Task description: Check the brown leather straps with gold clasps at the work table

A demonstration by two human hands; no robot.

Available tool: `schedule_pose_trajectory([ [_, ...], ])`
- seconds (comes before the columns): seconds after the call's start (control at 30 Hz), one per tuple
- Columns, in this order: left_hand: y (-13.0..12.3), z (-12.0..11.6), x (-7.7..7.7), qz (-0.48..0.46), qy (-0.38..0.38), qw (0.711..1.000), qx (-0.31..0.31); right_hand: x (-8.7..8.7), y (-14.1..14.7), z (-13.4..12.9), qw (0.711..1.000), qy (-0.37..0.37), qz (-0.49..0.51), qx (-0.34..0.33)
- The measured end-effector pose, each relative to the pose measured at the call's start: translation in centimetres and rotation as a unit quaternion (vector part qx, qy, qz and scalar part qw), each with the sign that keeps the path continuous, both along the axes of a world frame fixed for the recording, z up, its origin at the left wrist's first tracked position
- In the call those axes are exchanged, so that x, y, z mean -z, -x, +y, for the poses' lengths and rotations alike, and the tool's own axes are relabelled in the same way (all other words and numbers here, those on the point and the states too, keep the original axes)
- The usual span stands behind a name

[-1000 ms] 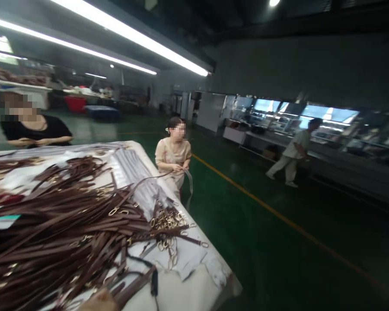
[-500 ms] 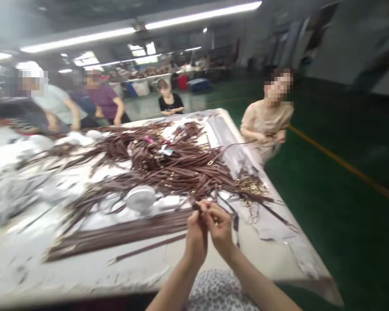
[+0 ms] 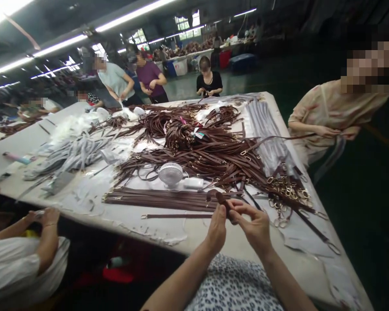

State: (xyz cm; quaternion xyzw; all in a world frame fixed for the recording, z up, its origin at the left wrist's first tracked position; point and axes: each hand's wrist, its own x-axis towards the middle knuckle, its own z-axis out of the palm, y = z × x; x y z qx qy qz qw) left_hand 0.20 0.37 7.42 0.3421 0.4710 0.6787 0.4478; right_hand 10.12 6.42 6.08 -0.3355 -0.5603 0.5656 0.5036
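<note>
My left hand [image 3: 216, 229] and my right hand [image 3: 251, 225] are raised together just above the white-covered table [image 3: 168, 231]. Between their fingers they pinch the end of a dark brown leather strap [image 3: 222, 203]. The rest of that strap is hidden by my fingers. Directly beyond my hands lies a flat row of brown straps [image 3: 158, 199], and a large tangled heap of brown leather straps with metal fittings [image 3: 194, 162] spreads behind it. To the right is a cluster of brass clasps and rings [image 3: 287, 190].
A small white fan [image 3: 170, 175] stands among the straps. Grey strap bundles [image 3: 74, 153] lie at the table's left. Co-workers line the table: a person in a beige top [image 3: 330, 116] at right, others across it, and a seated person's hands [image 3: 42, 218] at lower left. Green floor lies beyond the right edge.
The view has swung from the far right of the room onto the table. My hands came into view and now sit lower in the frame, still pinching the strap end.
</note>
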Motion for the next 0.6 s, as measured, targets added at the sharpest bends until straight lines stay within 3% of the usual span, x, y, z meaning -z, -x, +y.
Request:
schedule_pose_trajectory([
  [0.07,0.4,-0.8,0.5,0.055,0.021,0.998,0.019,-0.2,-1.3,0.9,0.995,-0.090,-0.028,0.038],
  [0.13,0.4,-1.7,1.1,0.113,0.058,0.990,0.066,-0.4,-2.4,1.4,0.990,-0.135,-0.042,0.023],
  [0.23,0.0,-2.8,1.8,0.208,0.087,0.967,0.118,-0.5,-3.0,1.3,0.981,-0.157,-0.083,-0.072],
  [0.37,0.0,-3.3,2.2,0.256,0.083,0.955,0.124,-0.6,-3.6,0.8,0.980,-0.150,-0.084,-0.099],
  [0.47,0.7,-3.0,2.5,0.185,0.076,0.969,0.145,-0.4,-3.9,1.1,0.981,-0.175,-0.068,-0.047],
  [0.6,1.6,-2.5,2.3,0.156,0.119,0.965,0.174,0.8,-4.2,2.2,0.990,-0.128,-0.009,0.062],
])
